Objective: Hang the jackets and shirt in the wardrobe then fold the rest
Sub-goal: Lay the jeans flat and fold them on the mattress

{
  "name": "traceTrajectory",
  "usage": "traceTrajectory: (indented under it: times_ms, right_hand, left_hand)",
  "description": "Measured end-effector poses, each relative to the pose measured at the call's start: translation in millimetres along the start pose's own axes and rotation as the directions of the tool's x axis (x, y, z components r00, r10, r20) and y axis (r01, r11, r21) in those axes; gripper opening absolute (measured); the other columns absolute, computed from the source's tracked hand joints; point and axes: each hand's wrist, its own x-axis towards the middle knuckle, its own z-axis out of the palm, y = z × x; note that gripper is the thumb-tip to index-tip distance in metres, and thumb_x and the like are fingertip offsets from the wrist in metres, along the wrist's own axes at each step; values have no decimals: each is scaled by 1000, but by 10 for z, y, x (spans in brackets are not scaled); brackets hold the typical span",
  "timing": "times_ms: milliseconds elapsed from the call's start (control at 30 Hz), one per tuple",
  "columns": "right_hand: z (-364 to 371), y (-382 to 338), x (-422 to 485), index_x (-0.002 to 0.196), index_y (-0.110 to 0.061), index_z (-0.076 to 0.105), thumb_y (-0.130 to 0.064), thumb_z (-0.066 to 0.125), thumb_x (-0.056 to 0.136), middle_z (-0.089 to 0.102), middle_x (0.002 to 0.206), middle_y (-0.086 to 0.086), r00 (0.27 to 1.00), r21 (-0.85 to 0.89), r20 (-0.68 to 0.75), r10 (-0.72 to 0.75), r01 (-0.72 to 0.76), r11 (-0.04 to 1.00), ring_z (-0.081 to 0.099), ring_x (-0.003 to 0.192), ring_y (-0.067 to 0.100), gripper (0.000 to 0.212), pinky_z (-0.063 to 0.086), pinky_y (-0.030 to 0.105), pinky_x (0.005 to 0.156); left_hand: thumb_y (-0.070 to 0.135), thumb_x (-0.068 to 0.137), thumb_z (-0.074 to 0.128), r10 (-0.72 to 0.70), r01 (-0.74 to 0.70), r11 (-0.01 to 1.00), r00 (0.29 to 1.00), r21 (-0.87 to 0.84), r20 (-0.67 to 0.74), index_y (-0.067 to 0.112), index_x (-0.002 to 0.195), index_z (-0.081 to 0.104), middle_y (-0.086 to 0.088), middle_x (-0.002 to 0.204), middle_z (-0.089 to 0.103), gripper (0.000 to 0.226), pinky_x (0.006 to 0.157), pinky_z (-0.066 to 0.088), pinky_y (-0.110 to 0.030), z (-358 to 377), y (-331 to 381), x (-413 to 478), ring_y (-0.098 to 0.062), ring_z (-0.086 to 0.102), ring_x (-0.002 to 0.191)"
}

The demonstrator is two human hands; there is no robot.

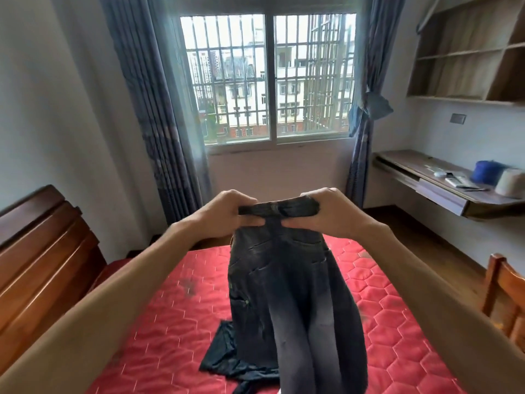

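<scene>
Jeans [287, 294] waistband gripped by left hand [227, 214] and right hand [326, 211], fingers curled, above mattress [159, 322].

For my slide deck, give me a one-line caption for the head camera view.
Left hand and right hand hold dark jeans by the waistband above a red mattress.

surface: red quilted mattress [397, 322] | lying on it — dark crumpled garment [224, 356], near end

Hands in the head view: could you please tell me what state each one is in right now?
Left hand: closed, gripping the waistband of the jeans.
Right hand: closed, gripping the same waistband.
</scene>
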Motion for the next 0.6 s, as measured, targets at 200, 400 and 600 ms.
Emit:
traceTrajectory:
  times_ms: [200,400,600]
  right_hand:
    - [-51,453,-215,62,-31,70,-63,85,55,60,97,-11,943,-147,322,84,-38,988,56,92,7,37,49,35,81]
    - [-120,616,-232,89,-37,81,-20,84,66,72,120,-1,909,97,407,90,-140,985,63,108,3,28,52,33,94]
    - [-160,850,-230,103,4,75,1,74,54,71,119,13,978,695,178,109,-204,690,65,114,25,49,47,39,103]
  left_hand:
    - [42,79,79,-59,54,992,998,115,38,35,59,66,12,54,49,26,60,40,-29,-165,-215,-214,-7,46,57]
    - [94,51,63,-209,89,820,966,565,152,18,64,60,-6,65,57,77,61,48,-35,-490,-401,-564,-20,55,64]
    - [96,44,60,-254,174,783,966,597,52,44,77,72,5,81,60,63,75,49,-28,-1014,-651,-996,1,53,86]
